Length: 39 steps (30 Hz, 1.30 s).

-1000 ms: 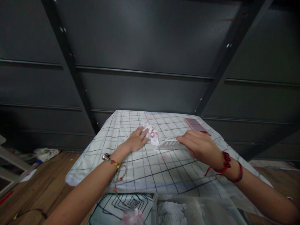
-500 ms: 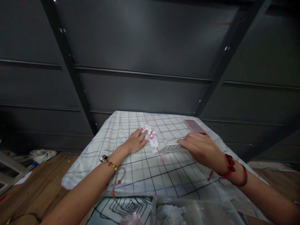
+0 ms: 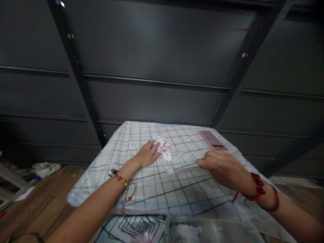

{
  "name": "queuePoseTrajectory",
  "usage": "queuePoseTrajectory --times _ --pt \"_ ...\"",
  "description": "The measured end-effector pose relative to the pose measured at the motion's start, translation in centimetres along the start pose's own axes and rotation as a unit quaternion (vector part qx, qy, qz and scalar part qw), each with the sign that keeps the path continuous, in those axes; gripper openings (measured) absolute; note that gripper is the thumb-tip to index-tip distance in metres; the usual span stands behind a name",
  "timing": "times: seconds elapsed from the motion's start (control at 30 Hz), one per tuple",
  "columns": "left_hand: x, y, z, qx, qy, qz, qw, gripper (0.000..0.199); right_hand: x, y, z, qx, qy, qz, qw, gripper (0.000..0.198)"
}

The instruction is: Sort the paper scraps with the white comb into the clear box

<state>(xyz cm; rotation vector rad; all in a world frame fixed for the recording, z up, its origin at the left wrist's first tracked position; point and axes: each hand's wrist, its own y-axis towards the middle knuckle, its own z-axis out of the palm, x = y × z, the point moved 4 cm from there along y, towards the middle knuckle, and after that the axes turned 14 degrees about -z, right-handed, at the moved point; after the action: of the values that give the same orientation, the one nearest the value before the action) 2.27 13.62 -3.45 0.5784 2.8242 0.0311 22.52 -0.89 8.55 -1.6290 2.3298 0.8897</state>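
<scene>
My left hand (image 3: 149, 153) lies flat on the checked cloth with fingers spread, fingertips resting at the left edge of a small pile of white and pink scraps (image 3: 164, 147). My right hand (image 3: 220, 165) is closed, thumb and fingers pinching one end of a thin, pale flat piece (image 3: 187, 168), blurred and partly see-through. Its far end points left, close to a few loose white scraps (image 3: 169, 169) just below the pile. Exactly what the piece is, I cannot make out.
A pink box-like object (image 3: 213, 140) lies beyond my right hand on the cloth-covered table (image 3: 152, 199). At the near edge stands a clear plastic container (image 3: 217, 224) with whitish scraps inside, beside a patterned surface (image 3: 141, 224). Dark metal panels (image 3: 157, 101) rise behind the table.
My right hand has moved slightly right and toward me with the flat piece, uncovering more of the pink object. A few scraps have come away from the pile. My left hand stays put.
</scene>
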Motion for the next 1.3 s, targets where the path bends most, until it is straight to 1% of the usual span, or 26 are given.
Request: queuePoseTrajectory --times 0.17,0.33,0.57,0.7,0.8,0.9,1.0,1.13,1.3 --pt "0.1 -0.1 -0.1 0.0 -0.004 -0.006 1.0 0.057 -0.4 0.0 0.5 -0.003 -0.038 0.0 0.999 0.028" --pt "-0.2 -0.2 0.1 0.009 0.0 -0.02 1.0 0.057 -0.8 0.1 1.3 -0.023 -0.054 -0.006 0.998 0.026" --pt "-0.2 -0.1 0.4 0.0 0.012 -0.006 1.0 0.056 -1.0 0.8 1.6 -0.023 -0.096 -0.023 0.995 0.029" --pt "-0.2 0.0 0.4 -0.004 0.014 0.0 1.0 0.056 -0.8 0.9 1.2 -0.036 -0.075 -0.001 0.996 0.025" --pt "-0.3 0.0 0.2 -0.003 0.012 -0.005 1.0 0.056 -0.6 0.7 1.0 -0.028 -0.053 0.007 0.998 0.027" --pt "-0.3 -0.1 0.1 -0.003 0.002 -0.004 1.0 0.056 -0.6 0.4 1.1 -0.02 -0.055 0.009 0.998 0.028" --pt "-0.2 -0.1 0.1 -0.003 0.0 -0.004 1.0 0.056 -0.9 0.1 1.2 -0.028 -0.059 0.017 0.998 0.025" --pt "-0.2 0.0 0.2 0.003 0.011 -0.007 1.0 0.057 -1.0 -0.1 1.3 -0.026 -0.043 0.022 0.999 0.023" --pt "-0.2 0.0 0.2 -0.01 0.012 0.01 1.0 0.056 -1.1 0.0 1.6 -0.015 -0.049 0.027 0.998 0.024"
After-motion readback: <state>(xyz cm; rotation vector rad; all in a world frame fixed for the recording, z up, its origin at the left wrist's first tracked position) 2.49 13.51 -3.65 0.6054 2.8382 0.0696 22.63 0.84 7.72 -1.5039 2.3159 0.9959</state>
